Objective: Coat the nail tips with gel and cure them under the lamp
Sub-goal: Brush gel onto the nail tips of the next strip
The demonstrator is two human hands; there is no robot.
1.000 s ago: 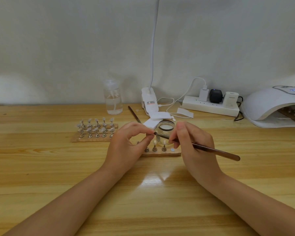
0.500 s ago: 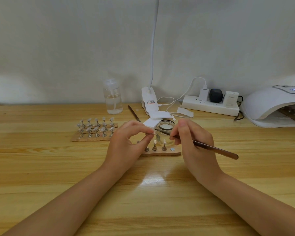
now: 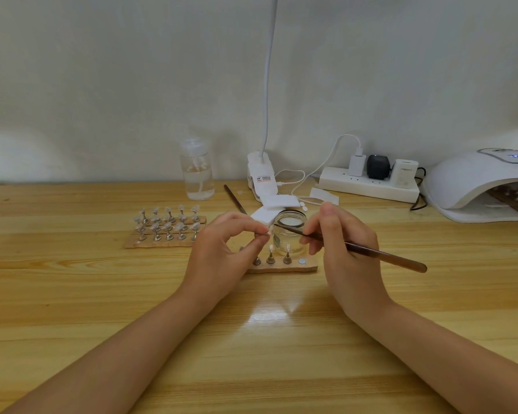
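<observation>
Head view: nail tip, small and pale, held above the near strip holder at mid-surface, just left of the open glass jar. Left hand pinches it between thumb and forefinger, other fingers curled. Right hand grips brush pen-style, fingers closed round the handle, bristle end over the jar mouth. Curing lamp at the far right edge.

Two bare forearms, no sleeves, left hand, right hand, short unpainted nails
</observation>
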